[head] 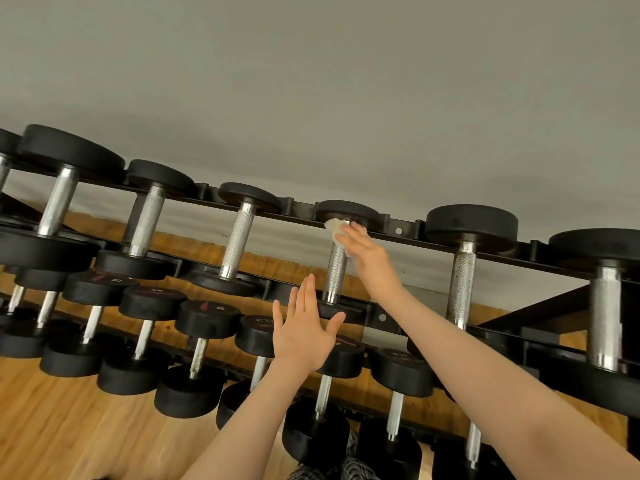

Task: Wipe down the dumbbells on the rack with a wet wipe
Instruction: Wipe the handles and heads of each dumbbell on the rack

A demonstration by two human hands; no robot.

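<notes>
Dumbbells fill the rack [398, 233] in front of you on two tiers, and nothing in the view tells which of them are already wiped: no wet sheen or streak shows on any head or handle, so you cannot count finished ones from here. My reading is that you are partway through the upper tier at best, with the whole lower tier still to be judged.

Take the small upper-tier dumbbell [337, 268] as your landmark; it lies across the two upper rails near the middle of the rack. Bigger dumbbells sit to either side of it, and the lower tier's row runs below and nearer to you, above the wooden floor [69, 427].

Your right hand [367, 251] reaches to the far end of that dumbbell with fingers mostly extended, pressing the wet wipe [335, 227] against the top of the handle where it meets the far head. So the work now is on that joint; the rest of its knurled handle and its near head look still to do.

Your left hand [304, 327] hovers just beside the near end of the same dumbbell, fingers spread wide, holding nothing; whether it touches the near head I cannot tell.
</notes>
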